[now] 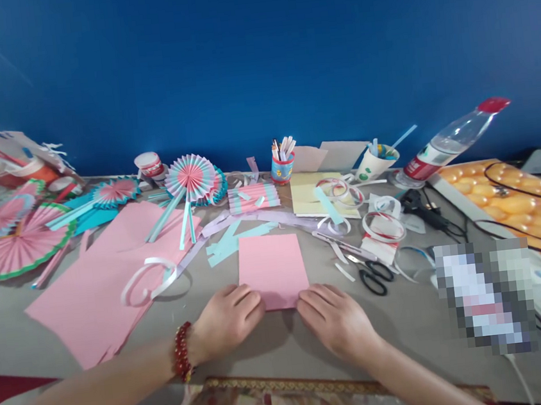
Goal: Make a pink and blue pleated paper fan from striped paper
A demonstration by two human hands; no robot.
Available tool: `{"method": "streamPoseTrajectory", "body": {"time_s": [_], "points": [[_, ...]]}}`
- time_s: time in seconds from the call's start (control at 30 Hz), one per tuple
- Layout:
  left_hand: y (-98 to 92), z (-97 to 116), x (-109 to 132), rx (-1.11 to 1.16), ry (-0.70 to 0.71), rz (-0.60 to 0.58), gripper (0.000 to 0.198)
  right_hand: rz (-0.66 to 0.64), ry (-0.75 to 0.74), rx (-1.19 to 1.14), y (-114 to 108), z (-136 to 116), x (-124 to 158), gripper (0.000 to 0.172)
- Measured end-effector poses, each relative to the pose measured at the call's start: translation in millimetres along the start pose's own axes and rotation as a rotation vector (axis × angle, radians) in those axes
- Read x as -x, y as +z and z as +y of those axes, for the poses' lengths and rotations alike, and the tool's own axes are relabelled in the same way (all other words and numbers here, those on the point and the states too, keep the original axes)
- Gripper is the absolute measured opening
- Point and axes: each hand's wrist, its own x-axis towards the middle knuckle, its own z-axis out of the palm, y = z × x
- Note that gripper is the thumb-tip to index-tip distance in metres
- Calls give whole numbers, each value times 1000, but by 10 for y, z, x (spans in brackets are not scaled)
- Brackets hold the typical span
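Note:
A sheet of pink paper (274,270) lies in front of me, its near edge looking folded. At its near left corner is my left hand (229,319), with a red beaded bracelet on the wrist. My right hand (335,318) is at the near right corner. Both hands are closed on the paper's edge with bent fingers; the thumbs are hidden underneath. Just beyond it lie strips of light blue paper (236,239) and a pleated pink paper piece (254,198). Black-handled scissors (375,275) rest to the right of my right hand.
Larger pink sheets (90,286) spread on the left, with paper fans (190,177) behind. A pen cup (283,167), a paper cup (376,162), tape rolls (384,226) and a leaning plastic bottle (448,145) stand toward the blue wall. A black glue gun (426,212) and cables lie right.

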Motion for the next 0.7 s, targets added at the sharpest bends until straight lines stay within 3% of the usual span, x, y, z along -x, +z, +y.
{"method": "streamPoseTrajectory", "body": {"time_s": [0.13,0.37,0.7], "points": [[-44,-35,136,53,-51,-43,18,1,7,-8,35,31,108,22],[-54,-100,133,400,-336,8,18,-78,122,-238,-69,147,61,19],[-38,-183,90,590,-434,-12,13,-207,220,-279,-2,75,-188,13]]}}
